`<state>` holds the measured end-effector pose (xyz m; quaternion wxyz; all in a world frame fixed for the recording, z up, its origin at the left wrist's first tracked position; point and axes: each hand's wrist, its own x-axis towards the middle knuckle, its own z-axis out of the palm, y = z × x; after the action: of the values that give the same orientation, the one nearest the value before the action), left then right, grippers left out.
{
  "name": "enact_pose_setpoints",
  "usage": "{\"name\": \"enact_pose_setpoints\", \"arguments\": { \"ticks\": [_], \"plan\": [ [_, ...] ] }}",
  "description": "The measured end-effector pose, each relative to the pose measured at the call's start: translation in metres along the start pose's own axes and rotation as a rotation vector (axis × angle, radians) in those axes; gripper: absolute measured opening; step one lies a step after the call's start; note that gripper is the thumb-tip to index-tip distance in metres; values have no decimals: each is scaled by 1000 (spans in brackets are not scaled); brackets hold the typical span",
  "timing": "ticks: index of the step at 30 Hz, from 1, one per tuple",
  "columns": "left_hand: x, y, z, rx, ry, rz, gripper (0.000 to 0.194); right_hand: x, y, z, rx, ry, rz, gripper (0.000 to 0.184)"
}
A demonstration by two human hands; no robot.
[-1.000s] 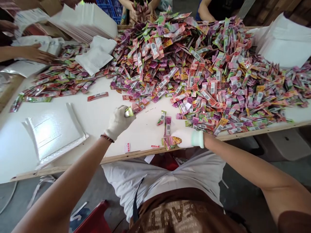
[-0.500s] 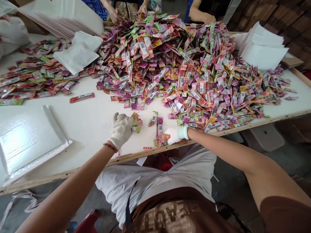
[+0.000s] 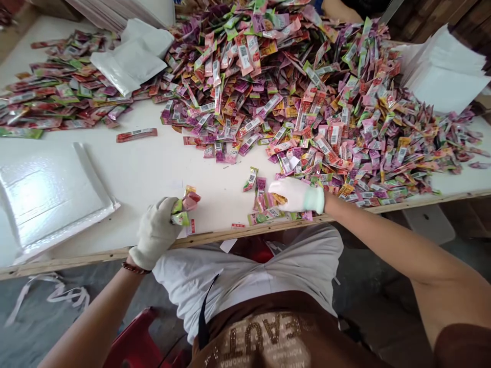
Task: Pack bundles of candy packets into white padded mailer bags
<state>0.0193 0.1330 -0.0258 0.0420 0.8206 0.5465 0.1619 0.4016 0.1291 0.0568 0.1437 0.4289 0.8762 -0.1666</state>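
Observation:
My gloved left hand [image 3: 156, 232] is closed round a small bunch of coloured sachets [image 3: 184, 205] at the near table edge. My gloved right hand [image 3: 294, 194] rests palm down, fingers flat, on a few sachets [image 3: 264, 213] lying by the front edge. A huge heap of pink, purple, green and orange sachets [image 3: 291, 87] covers the middle and far side of the white table [image 3: 153, 174]. Two loose sachets [image 3: 256, 181] lie just left of my right hand.
A white padded envelope [image 3: 49, 191] lies flat at the near left. More white envelopes are stacked at the far left [image 3: 130, 56] and far right [image 3: 445, 71]. A flatter spread of sachets [image 3: 57, 102] lies far left; a single red sachet [image 3: 137, 134] lies apart. Another person's arm [image 3: 341, 9] shows beyond the heap.
My left hand has drawn back from near the heap to the table's front edge, carrying a bunch of sachets. My right hand shifted a little forward over the sachets near the edge.

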Motion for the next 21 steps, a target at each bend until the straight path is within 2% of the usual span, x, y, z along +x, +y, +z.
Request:
{"name": "enact_pose_setpoints", "arguments": {
  "ticks": [4, 7, 11, 13, 15, 18, 21],
  "plan": [
    [2, 5, 13, 55, -88, 15, 39, 25, 5, -5, -244, -77, -16, 30],
    [7, 9, 12, 79, -147, -23, 50, 39, -2, 2, -231, -101, 5, 44],
    [21, 17, 6, 105, -339, -25, 37, 42, -15, 3, -111, -73, 55, 34],
    [28, 26, 6, 94, -362, -27, 32, 39, -18, -3, -88, -50, 67, 29],
    [31, 36, 8, 57, -328, -1, 32, 31, -13, -11, -52, -21, 81, 26],
    [28, 53, 12, -157, -263, -17, 35, 6, 10, -23, -6, 24, 134, 25],
    [22, 67, 12, -596, -287, -223, 32, -31, 39, -27, 39, 52, 212, 25]
  ]
}}
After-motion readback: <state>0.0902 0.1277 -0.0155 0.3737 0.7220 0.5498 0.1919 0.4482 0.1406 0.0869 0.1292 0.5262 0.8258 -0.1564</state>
